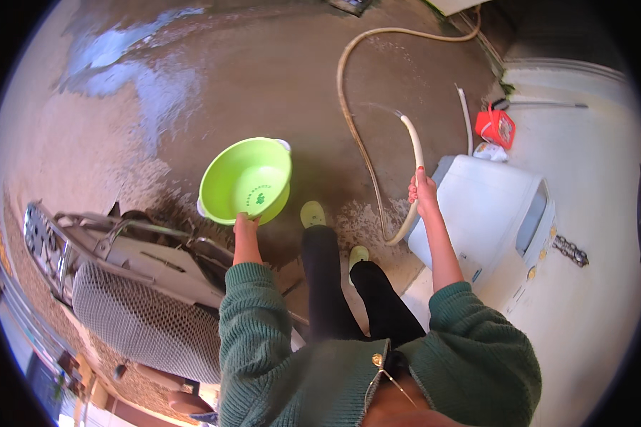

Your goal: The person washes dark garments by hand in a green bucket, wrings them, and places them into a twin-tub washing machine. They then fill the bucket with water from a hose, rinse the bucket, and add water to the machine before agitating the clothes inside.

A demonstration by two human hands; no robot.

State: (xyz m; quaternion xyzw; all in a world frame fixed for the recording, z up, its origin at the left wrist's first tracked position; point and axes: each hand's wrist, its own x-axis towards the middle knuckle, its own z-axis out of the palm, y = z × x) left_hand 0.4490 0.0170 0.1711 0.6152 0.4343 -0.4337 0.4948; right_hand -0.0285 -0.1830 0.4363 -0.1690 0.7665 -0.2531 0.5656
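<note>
My left hand (247,224) grips the near rim of a lime-green plastic basin (245,176), which is tilted and shows a green printed mark inside. No other thing is seen in the basin. My right hand (423,192) is closed round a pale rubber hose (414,141) a little below its end. Water comes out of the hose end towards the left, in a thin spray. From my right hand the hose drops, bends near the floor and runs up in a wide loop to the top right.
A motor scooter (149,261) with a mesh seat cover stands at the left. At the right are a white and grey plastic cabinet (481,208), a red container (495,128), a white pipe (466,120) and a brush with a long handle (547,104). The concrete floor (278,69) is wet.
</note>
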